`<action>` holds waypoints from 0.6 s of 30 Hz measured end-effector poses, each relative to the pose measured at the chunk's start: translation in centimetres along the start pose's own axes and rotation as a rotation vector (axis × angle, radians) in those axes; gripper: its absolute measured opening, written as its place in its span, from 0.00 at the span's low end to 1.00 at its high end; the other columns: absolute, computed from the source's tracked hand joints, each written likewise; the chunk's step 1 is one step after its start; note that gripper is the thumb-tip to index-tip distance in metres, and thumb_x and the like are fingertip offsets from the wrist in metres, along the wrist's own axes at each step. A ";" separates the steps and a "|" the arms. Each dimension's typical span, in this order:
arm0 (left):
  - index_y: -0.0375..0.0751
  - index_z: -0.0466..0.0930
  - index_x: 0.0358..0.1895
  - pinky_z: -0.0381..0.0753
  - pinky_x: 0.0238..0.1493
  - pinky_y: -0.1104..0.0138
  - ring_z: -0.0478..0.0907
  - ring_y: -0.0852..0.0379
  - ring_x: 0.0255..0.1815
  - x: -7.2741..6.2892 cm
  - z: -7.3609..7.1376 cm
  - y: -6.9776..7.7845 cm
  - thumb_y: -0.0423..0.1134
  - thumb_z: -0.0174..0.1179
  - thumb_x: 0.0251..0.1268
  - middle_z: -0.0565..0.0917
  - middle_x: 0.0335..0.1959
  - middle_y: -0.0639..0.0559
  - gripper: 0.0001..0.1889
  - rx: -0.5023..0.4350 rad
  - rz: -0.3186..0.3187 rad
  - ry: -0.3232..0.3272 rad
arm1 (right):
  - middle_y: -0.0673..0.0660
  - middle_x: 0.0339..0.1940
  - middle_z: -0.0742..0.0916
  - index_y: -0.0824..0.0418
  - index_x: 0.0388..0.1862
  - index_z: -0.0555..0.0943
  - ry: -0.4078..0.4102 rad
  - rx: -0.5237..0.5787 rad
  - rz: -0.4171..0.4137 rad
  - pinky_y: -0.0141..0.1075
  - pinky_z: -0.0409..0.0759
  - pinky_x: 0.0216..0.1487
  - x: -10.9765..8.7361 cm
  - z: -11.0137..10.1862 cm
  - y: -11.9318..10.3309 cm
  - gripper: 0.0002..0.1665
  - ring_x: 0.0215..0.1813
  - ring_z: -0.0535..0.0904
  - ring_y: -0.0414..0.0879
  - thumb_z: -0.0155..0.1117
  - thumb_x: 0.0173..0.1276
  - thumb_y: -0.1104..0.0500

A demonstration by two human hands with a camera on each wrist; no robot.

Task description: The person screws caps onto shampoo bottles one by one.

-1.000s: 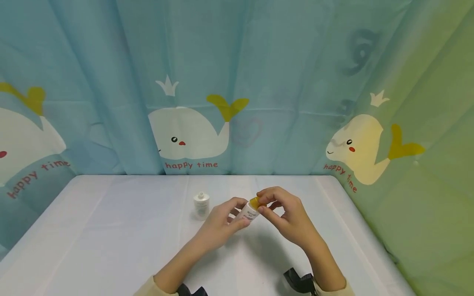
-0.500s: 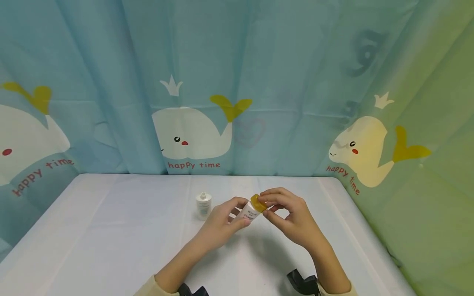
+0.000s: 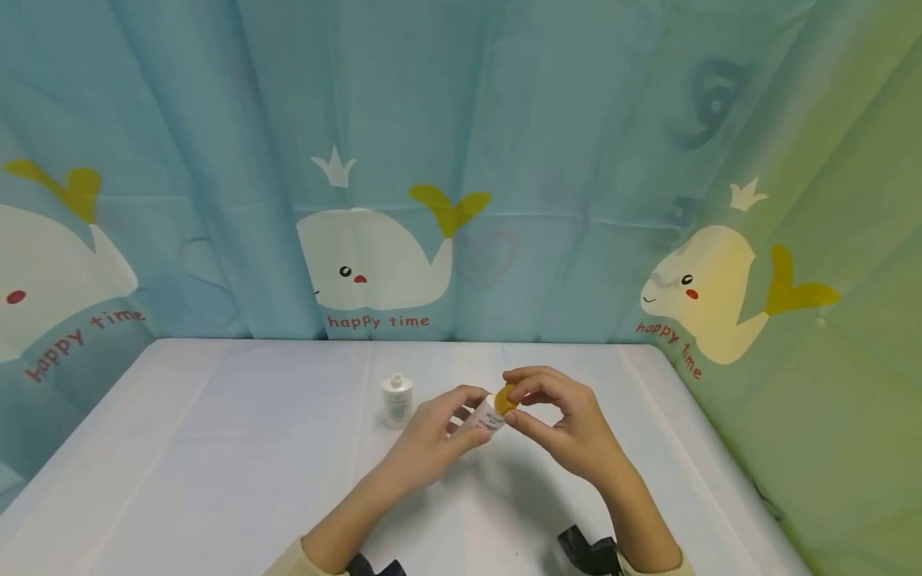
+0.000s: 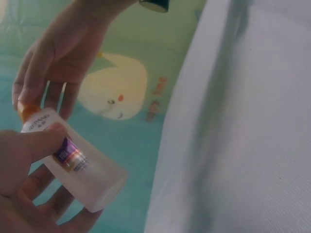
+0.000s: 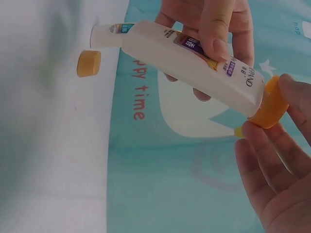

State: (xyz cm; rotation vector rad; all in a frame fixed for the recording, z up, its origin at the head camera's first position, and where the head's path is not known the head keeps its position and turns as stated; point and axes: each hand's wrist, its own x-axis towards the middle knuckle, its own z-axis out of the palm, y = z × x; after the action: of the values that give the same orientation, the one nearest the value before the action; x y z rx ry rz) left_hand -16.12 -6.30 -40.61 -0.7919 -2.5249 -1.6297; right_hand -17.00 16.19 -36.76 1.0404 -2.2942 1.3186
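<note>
My left hand grips a white plastic bottle that has a purple label, holding it tilted above the table. On its neck end sits a gold-orange cap, askew to the bottle in the right wrist view. My right hand pinches this cap between thumb and fingertips. Behind the left hand a second white bottle stands upright, uncapped, with a narrow neck showing. Another gold cap lies on the table near that bottle in the right wrist view; the head view hides it.
The white-covered table ends at the back against a blue curtain printed with whales. A green curtain borders the right side. Black wrist mounts show below the hands.
My right fingers have shifted their hold on the gold cap, and its tilt against the bottle has changed. The held bottle has moved slightly right. The standing bottle stays in place.
</note>
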 end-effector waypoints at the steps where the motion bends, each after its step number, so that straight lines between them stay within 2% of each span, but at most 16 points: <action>1: 0.53 0.75 0.60 0.83 0.47 0.65 0.79 0.61 0.50 0.0 0.0 0.1 0.45 0.65 0.68 0.83 0.50 0.62 0.19 0.002 0.000 0.002 | 0.51 0.53 0.86 0.51 0.42 0.82 0.000 -0.002 0.000 0.40 0.86 0.49 0.0 0.0 0.0 0.12 0.56 0.82 0.44 0.73 0.62 0.64; 10: 0.53 0.75 0.62 0.82 0.48 0.66 0.78 0.61 0.52 -0.1 -0.3 0.3 0.45 0.65 0.67 0.82 0.52 0.61 0.21 0.021 -0.036 0.022 | 0.53 0.53 0.86 0.55 0.49 0.85 0.001 -0.021 -0.025 0.36 0.86 0.43 -0.1 -0.1 0.1 0.16 0.51 0.84 0.44 0.71 0.63 0.67; 18: 0.52 0.75 0.62 0.82 0.48 0.66 0.78 0.61 0.51 0.0 -0.3 0.4 0.45 0.65 0.68 0.83 0.53 0.60 0.21 0.028 -0.032 0.025 | 0.54 0.53 0.85 0.58 0.51 0.85 -0.009 -0.035 -0.040 0.33 0.86 0.43 0.0 -0.3 0.3 0.19 0.46 0.85 0.43 0.70 0.61 0.71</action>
State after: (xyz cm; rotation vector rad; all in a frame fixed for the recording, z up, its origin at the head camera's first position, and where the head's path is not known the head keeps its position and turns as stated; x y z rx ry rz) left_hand -16.01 -6.48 -40.16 -0.7278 -2.5509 -1.5995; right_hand -17.21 16.54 -36.76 1.0770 -2.2829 1.2566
